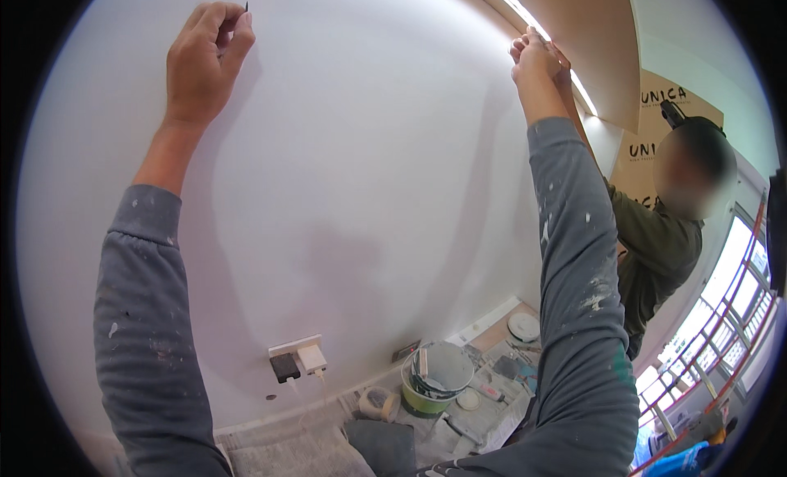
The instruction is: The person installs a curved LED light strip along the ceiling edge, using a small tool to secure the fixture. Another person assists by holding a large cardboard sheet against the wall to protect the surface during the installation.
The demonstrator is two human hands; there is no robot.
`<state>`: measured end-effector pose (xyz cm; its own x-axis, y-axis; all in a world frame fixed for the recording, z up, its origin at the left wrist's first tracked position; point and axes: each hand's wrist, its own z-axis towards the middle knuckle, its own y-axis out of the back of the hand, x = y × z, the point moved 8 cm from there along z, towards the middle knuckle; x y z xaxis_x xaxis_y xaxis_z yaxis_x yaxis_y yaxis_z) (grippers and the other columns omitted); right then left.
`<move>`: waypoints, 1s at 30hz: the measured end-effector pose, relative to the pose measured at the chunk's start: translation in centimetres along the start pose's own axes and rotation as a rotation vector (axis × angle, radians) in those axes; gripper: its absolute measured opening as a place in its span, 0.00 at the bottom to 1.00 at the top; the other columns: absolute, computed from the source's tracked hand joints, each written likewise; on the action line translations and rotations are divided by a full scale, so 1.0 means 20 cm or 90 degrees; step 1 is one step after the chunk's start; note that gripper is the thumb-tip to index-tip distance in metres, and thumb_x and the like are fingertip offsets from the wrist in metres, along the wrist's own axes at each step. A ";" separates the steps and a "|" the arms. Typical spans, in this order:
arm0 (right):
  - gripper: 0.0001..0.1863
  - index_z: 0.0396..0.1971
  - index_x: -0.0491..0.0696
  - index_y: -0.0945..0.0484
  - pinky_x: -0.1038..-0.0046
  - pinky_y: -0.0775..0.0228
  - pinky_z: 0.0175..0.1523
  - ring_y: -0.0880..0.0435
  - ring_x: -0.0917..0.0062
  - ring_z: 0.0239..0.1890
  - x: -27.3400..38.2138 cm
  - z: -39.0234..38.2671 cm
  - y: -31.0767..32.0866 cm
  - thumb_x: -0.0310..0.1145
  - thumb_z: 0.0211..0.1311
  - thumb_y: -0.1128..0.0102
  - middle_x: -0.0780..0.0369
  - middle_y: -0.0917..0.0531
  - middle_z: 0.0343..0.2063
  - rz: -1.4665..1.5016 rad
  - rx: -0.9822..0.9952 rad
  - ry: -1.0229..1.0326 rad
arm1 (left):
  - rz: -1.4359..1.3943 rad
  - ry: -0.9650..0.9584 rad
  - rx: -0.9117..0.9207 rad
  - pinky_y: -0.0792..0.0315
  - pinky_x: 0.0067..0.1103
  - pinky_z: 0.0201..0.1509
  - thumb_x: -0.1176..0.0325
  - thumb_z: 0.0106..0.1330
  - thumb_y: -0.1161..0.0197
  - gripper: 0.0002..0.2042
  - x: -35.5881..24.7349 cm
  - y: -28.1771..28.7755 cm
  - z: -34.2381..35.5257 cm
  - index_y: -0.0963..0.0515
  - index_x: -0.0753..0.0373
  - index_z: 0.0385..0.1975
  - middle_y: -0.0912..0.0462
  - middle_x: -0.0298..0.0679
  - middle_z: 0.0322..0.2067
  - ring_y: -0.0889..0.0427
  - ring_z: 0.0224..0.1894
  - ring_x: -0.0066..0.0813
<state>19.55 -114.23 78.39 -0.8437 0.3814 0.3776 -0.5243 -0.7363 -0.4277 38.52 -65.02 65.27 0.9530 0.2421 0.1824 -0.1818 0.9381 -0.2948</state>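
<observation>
High on the white wall (344,149), my left hand (205,63) is closed in a pinch. From its fingertips sticks the short tip of a thin dark pointed tool (247,7); the rest of it is hidden in the hand. My right hand (537,57) reaches up to the upper right, fingers curled together beside a glowing light strip (585,91) under a brown panel (602,42). What it grips, if anything, is hidden. Another person's hand (562,60) is just behind it, partly covered by mine.
A co-worker in a dark green top (664,239) stands close at right. Low on the wall, a black plug (285,367) and a white plug (312,359) stick out. Below are a bucket (422,403), a small tub (379,403) and paint-splashed sheeting. A red ladder (725,387) leans at right.
</observation>
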 end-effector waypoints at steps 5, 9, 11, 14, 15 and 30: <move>0.08 0.32 0.41 0.22 0.76 0.38 0.16 0.28 0.81 0.12 0.03 0.10 -0.03 0.29 0.70 0.35 0.63 0.22 0.19 -0.022 -0.273 0.034 | 0.005 -0.002 -0.019 0.22 0.22 0.37 0.64 0.73 0.37 0.09 -0.05 -0.02 0.03 0.20 0.63 0.38 0.18 0.32 0.34 0.21 0.31 0.23; 0.08 0.36 0.40 0.23 0.78 0.33 0.19 0.26 0.81 0.16 0.03 0.12 -0.07 0.25 0.66 0.31 0.62 0.19 0.22 -0.012 -0.312 0.046 | 0.038 -0.012 -0.008 0.22 0.21 0.37 0.63 0.73 0.37 0.09 -0.05 -0.02 0.04 0.20 0.63 0.37 0.18 0.32 0.34 0.20 0.31 0.23; 0.09 0.33 0.40 0.22 0.78 0.28 0.21 0.22 0.79 0.17 0.03 0.15 -0.06 0.27 0.65 0.30 0.61 0.17 0.22 0.008 -0.346 0.036 | 0.038 -0.015 -0.006 0.22 0.21 0.36 0.64 0.73 0.37 0.09 -0.06 -0.03 0.05 0.19 0.63 0.37 0.18 0.32 0.34 0.20 0.30 0.23; 0.09 0.30 0.41 0.21 0.77 0.26 0.22 0.19 0.78 0.18 0.00 0.17 -0.03 0.29 0.64 0.30 0.60 0.16 0.22 0.003 -0.375 -0.009 | 0.034 -0.027 -0.019 0.23 0.21 0.36 0.64 0.72 0.36 0.08 -0.06 -0.03 0.04 0.19 0.63 0.37 0.18 0.32 0.33 0.21 0.30 0.23; 0.10 0.29 0.41 0.21 0.77 0.25 0.23 0.18 0.77 0.18 -0.01 0.16 -0.03 0.30 0.64 0.31 0.60 0.15 0.22 -0.003 -0.379 -0.025 | 0.039 -0.028 -0.017 0.23 0.21 0.36 0.65 0.72 0.36 0.08 -0.05 -0.03 0.03 0.19 0.63 0.37 0.18 0.32 0.33 0.21 0.30 0.23; 0.10 0.43 0.39 0.18 0.78 0.20 0.25 0.16 0.76 0.19 -0.05 0.17 0.00 0.31 0.70 0.37 0.58 0.14 0.25 -0.113 -0.338 0.080 | 0.034 -0.042 -0.016 0.24 0.20 0.36 0.64 0.73 0.36 0.08 -0.05 -0.02 0.01 0.20 0.63 0.36 0.19 0.32 0.32 0.21 0.30 0.22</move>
<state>20.74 -116.50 80.73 -0.7281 0.5608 0.3941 -0.6172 -0.2864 -0.7328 37.62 -65.65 65.39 0.9240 0.3078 0.2268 -0.2248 0.9172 -0.3289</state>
